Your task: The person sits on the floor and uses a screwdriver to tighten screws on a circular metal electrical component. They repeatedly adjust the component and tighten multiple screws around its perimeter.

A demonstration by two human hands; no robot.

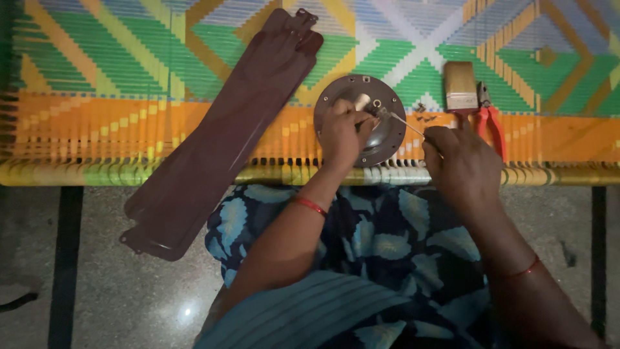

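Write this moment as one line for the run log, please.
left hand: on round brown plate | right hand: holds thin rod | nearby: fan blade, paintbrush, red pliers

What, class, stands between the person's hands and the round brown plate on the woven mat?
Nothing visible. The left hand already rests on the round brown plate, gripping a pale-handled tool. The right hand sits just beside the plate, holding a thin metal rod over it.
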